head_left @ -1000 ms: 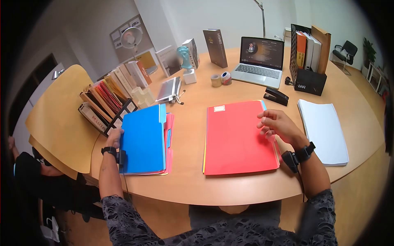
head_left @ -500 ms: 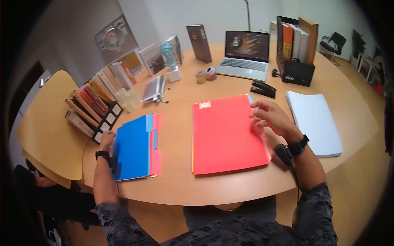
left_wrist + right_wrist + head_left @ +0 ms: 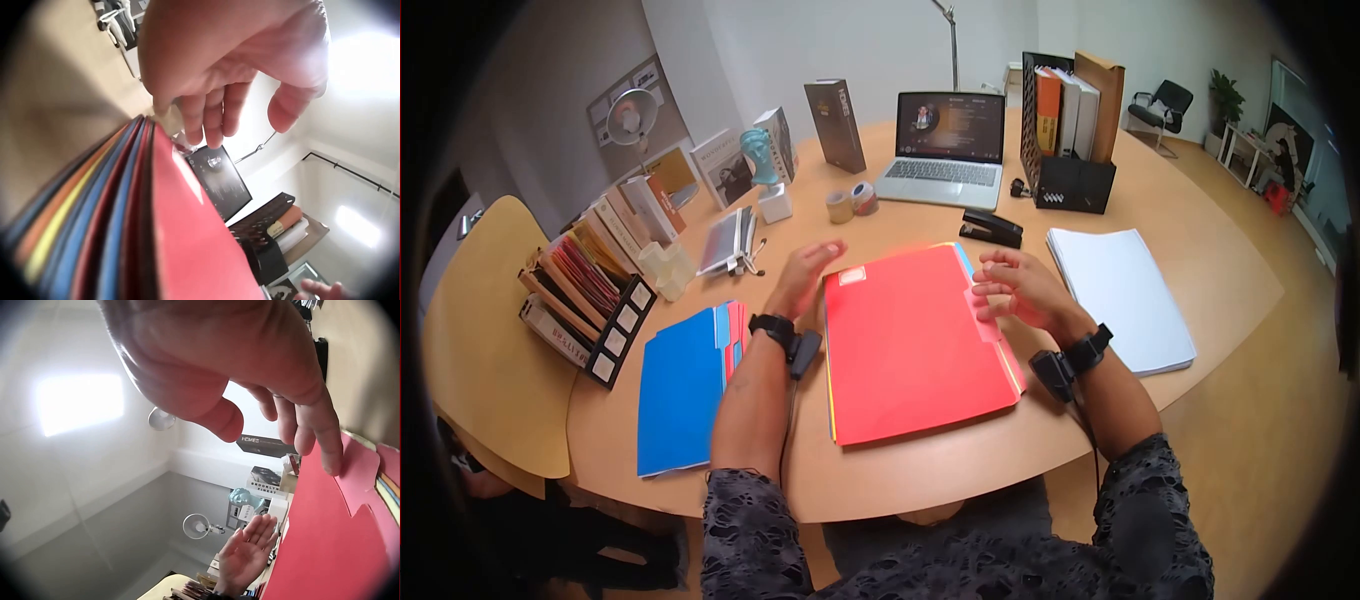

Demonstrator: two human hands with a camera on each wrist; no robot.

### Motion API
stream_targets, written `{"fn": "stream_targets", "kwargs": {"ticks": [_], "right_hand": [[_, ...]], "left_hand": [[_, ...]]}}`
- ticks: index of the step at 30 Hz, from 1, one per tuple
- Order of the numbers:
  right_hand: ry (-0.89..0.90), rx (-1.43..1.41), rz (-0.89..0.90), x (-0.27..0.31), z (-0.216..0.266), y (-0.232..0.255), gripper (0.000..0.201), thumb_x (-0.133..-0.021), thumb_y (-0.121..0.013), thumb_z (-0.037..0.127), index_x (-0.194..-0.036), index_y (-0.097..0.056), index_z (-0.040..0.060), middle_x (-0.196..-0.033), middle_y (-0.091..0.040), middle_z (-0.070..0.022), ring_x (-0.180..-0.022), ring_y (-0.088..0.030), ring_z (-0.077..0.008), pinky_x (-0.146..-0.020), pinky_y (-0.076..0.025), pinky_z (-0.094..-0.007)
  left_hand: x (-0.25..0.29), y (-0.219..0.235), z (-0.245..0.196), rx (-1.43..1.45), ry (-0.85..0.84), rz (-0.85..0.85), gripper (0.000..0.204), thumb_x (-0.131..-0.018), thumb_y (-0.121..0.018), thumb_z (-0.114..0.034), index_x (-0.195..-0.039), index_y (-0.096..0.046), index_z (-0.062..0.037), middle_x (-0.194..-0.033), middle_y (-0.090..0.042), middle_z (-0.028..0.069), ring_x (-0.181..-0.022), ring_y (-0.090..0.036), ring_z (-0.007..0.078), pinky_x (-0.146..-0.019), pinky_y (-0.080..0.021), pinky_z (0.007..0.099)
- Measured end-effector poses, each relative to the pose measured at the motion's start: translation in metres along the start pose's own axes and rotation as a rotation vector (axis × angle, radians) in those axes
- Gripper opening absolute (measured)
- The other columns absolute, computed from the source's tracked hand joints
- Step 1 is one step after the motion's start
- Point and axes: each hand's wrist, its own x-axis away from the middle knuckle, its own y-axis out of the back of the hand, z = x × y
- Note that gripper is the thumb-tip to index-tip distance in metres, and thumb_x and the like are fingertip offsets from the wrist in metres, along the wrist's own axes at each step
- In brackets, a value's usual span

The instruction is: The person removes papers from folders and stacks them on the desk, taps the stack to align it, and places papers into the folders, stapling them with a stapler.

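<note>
A thick stack of folders with a red one on top (image 3: 915, 350) lies before the person; its layered coloured edges (image 3: 94, 219) show in the left wrist view. Beside its upper left edge is the left hand (image 3: 805, 280), fingers loosely extended and holding nothing. At the right edge, the right hand (image 3: 1025, 290) has relaxed fingers; in the right wrist view its fingertips (image 3: 331, 464) are at a pink tab (image 3: 359, 472), and whether they press it I cannot tell. A blue folder (image 3: 680, 385) tops another pile at the left, touched by neither hand.
White paper (image 3: 1122, 300) lies at the right, with a black stapler (image 3: 991, 228) behind the red stack. Farther back stand a laptop (image 3: 945, 180) and a black book holder (image 3: 1075, 185). Tape rolls (image 3: 840, 207), a bust (image 3: 760, 155) and a file rack (image 3: 615, 335) are left of them.
The left hand has left the blue folder's pile and moved right to the red stack. The right hand stays by the red stack's right edge. The head view has shifted.
</note>
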Motion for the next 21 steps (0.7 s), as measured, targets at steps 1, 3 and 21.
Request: {"fn": "stream_targets", "kwargs": {"ticks": [1, 3, 21], "right_hand": [[0.013, 0.009, -0.004, 0.002, 0.002, -0.002, 0.037, -0.095, -0.060, 0.018, -0.124, -0.047, 0.0003, -0.110, -0.052, -0.0124, -0.098, -0.058, -0.0219, -0.079, -0.059, -0.0429], [-0.006, -0.040, -0.028, 0.003, 0.003, -0.007, 0.020, -0.093, -0.062, 0.016, -0.107, -0.053, 0.0045, -0.098, -0.054, -0.0056, -0.085, -0.058, -0.0155, -0.070, -0.059, -0.0365], [0.245, -0.166, 0.450, -0.031, 0.070, -0.130, 0.036, -0.103, -0.049, 0.023, -0.127, -0.053, -0.0024, -0.121, -0.059, -0.0123, -0.109, -0.060, -0.0213, -0.090, -0.053, -0.0359]], "left_hand": [[-0.002, -0.004, 0.002, 0.003, -0.015, 0.005, 0.044, -0.093, -0.063, -0.017, -0.125, -0.056, 0.0124, -0.125, -0.061, 0.0185, -0.122, -0.056, 0.0248, -0.109, -0.038, 0.0357], [-0.002, -0.009, 0.009, 0.001, 0.119, 0.009, 0.046, -0.093, -0.060, -0.021, -0.127, -0.055, 0.0105, -0.128, -0.060, 0.0187, -0.125, -0.053, 0.0251, -0.110, -0.036, 0.0353], [-0.003, 0.028, 0.030, 0.333, 0.021, 0.163, 0.042, -0.094, -0.051, -0.012, -0.133, -0.050, 0.0050, -0.123, -0.062, 0.0133, -0.116, -0.057, 0.0195, -0.099, -0.045, 0.0330]]}}
